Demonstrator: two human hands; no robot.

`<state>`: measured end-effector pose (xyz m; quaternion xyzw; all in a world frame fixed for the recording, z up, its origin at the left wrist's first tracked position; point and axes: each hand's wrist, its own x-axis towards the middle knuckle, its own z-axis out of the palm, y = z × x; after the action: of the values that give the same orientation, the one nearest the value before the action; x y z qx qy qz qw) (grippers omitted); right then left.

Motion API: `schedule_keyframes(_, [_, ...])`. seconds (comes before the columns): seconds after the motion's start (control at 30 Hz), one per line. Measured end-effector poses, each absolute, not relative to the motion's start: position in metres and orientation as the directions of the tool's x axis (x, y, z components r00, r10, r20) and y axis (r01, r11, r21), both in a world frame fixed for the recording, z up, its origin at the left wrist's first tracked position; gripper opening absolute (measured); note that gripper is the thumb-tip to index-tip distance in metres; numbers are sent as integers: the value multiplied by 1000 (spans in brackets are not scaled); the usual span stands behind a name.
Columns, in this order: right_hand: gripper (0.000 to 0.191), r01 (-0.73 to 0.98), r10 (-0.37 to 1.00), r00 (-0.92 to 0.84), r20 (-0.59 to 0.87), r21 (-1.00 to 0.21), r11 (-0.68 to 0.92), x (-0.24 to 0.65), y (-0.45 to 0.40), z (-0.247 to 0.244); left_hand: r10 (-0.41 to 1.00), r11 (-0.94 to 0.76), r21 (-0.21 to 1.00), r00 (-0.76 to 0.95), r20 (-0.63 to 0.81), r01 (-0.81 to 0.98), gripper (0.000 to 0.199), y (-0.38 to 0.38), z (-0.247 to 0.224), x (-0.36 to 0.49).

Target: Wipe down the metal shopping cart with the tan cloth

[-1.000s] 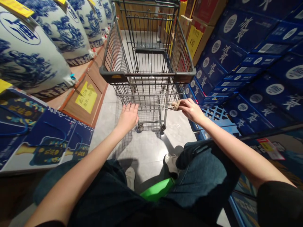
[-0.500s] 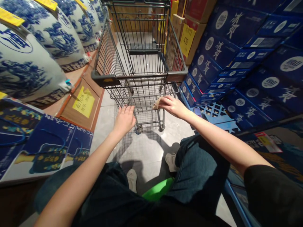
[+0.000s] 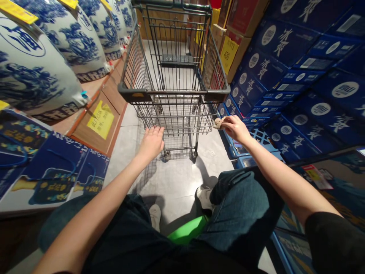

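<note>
One tan scrap [image 3: 218, 123], pinched in the right hand [image 3: 235, 129], points left.

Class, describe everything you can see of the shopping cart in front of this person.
The shopping cart is a grey metal wire basket with a dark plastic-capped rim, standing upright on small casters on a pale tile floor. The left hand seems to rest against its near wire end; the right hand, pinching a small tan object, is beside its corner.

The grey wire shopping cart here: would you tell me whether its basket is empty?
It is empty: the grey wire shopping cart holds no goods, and the pale floor shows through its bare mesh.
</note>
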<state>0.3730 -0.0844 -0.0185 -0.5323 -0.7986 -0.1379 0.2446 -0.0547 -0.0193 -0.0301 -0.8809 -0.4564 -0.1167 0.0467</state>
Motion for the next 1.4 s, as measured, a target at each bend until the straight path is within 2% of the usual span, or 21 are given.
schedule_keyframes(0.1, [25, 918, 717, -107, 688, -210, 338, 365, -76, -15, 797, -575, 20, 555, 238, 818, 63, -21, -30, -53])
schedule_keyframes(0.17, [24, 883, 698, 50, 714, -359, 304, 348, -67, -15, 802, -572, 13, 555, 223, 820, 65, -23, -28, -52])
schedule_keyframes(0.23, [23, 844, 735, 148, 661, -472, 255, 331, -60, -19, 805, -567, 0, 554, 211, 824, 65, -25, -27, -52])
schedule_keyframes(0.4, [8, 782, 853, 223, 472, -609, 132, 308, -64, -22, 796, -579, -28, 572, 196, 815, 67, -27, -26, -56])
schedule_keyframes(0.5, [10, 723, 913, 147, 380, -672, 163, 306, -77, -14, 790, -587, -19, 578, 205, 809, 69, -27, -28, -58])
schedule_keyframes(0.6, [10, 774, 848, 35, 529, -551, 312, 307, -83, -9, 790, -588, -2, 575, 213, 809, 70, -26, -29, -57])
schedule_keyframes(0.67, [7, 833, 800, 7, 599, -446, 326, 310, -83, -14, 793, -586, 4, 572, 208, 811, 70, -26, -29, -55])
schedule_keyframes(0.73, [6, 878, 832, -78, 549, -358, 318, 311, -83, -23, 799, -582, 8, 569, 194, 813, 69, -25, -27, -54])
schedule_keyframes(0.83, [2, 904, 898, -292, 328, -212, 371, 308, -86, -38, 802, -582, 18, 570, 177, 813, 67, -23, -24, -53])
schedule_keyframes(0.9, [4, 892, 886, -390, 251, -136, 431, 304, -86, -41, 802, -583, 20, 570, 180, 813, 67, -21, -24, -53])
schedule_keyframes(0.97, [10, 885, 853, -397, 339, -106, 454, 302, -84, -36, 800, -583, 14, 571, 184, 813, 67, -21, -24, -53])
schedule_keyframes(1.03, [17, 895, 803, -306, 512, -132, 425, 303, -81, -28, 797, -586, 5, 576, 181, 810, 67, -22, -24, -53])
schedule_keyframes(1.1, [21, 901, 759, -229, 610, -162, 403, 307, -78, -22, 795, -590, -2, 581, 175, 808, 67, -23, -23, -53])
schedule_keyframes(1.17, [20, 898, 754, -277, 596, -119, 424, 309, -75, -23, 794, -590, -9, 583, 171, 807, 67, -24, -23, -53])
schedule_keyframes(1.3, [18, 869, 729, -459, 507, 84, 488, 302, -73, -27, 799, -584, -18, 579, 160, 812, 66, -23, -22, -53])
schedule_keyframes(1.4, [19, 871, 648, -433, 627, 107, 479, 300, -70, -18, 805, -578, -14, 573, 155, 816, 66, -22, -22, -52])
